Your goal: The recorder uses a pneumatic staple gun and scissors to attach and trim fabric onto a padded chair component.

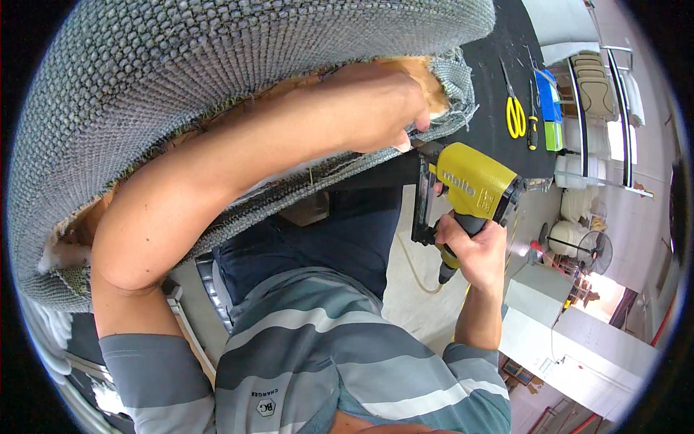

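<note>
A large padded piece covered in grey woven fabric (238, 50) fills the upper left, its open edge showing wood (419, 72) and white padding. My left arm reaches along that opening. My left hand (394, 105) is closed at its right end, thumb and fingers pinching the folded fabric edge; part of the grip is hidden. Wrapped round the handle of a yellow and black pneumatic staple gun (473, 181) is my right hand (473, 249). The gun's nose meets the fabric edge close to my left fingertips.
On the black work surface (491, 65) lie yellow-handled scissors (515, 117), a screwdriver (533, 134), a blue box (548, 98) and a green box (553, 136). A pale air hose (416, 278) hangs below the gun. A standing fan (594, 251) and white cabinets (578, 354) are farther right.
</note>
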The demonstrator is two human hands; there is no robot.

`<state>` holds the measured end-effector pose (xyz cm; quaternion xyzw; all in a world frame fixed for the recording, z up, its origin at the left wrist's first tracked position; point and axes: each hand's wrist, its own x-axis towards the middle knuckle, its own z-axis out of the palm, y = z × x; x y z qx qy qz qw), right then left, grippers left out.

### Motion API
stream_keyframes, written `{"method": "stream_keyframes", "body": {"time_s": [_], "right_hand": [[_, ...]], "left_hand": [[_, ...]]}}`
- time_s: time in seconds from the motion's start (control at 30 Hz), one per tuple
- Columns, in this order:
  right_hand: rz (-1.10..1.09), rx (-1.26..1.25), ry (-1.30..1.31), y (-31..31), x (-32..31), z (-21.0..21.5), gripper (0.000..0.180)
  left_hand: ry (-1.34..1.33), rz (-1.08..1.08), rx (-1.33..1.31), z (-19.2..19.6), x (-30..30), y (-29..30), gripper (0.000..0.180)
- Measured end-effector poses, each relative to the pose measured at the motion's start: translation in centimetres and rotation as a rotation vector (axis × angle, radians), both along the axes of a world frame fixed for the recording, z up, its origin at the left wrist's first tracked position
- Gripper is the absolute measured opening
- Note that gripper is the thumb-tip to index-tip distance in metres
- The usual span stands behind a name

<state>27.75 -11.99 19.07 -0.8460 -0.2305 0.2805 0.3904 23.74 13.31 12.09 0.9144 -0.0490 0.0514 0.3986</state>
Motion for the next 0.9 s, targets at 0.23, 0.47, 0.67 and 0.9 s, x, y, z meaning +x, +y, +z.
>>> {"method": "stream_keyframes", "body": {"time_s": [0.23,0.47,0.67,0.9], "right_hand": [[0.047,-0.126,-0.072,-0.3,0.2,-0.1,0.037],[0.042,-0.11,0.047,-0.1,-0.1,0.6,0.041],[0.008,0.027,0.026,-0.3,-0.8,-0.3,0.04],[0.027,-0.055,0.004,0.2,-1.6,0.2,0.039]], "left_hand": [[0.003,-0.004,0.016,-0.1,-0.2,-0.1,0.038],[-0.024,-0.173,-0.054,0.3,-0.7,1.6,0.055],[-0.006,-0.171,-0.03,0.0,-0.2,1.6,0.052],[0.024,-0.186,-0.018,0.1,-0.1,1.7,0.047]]}}
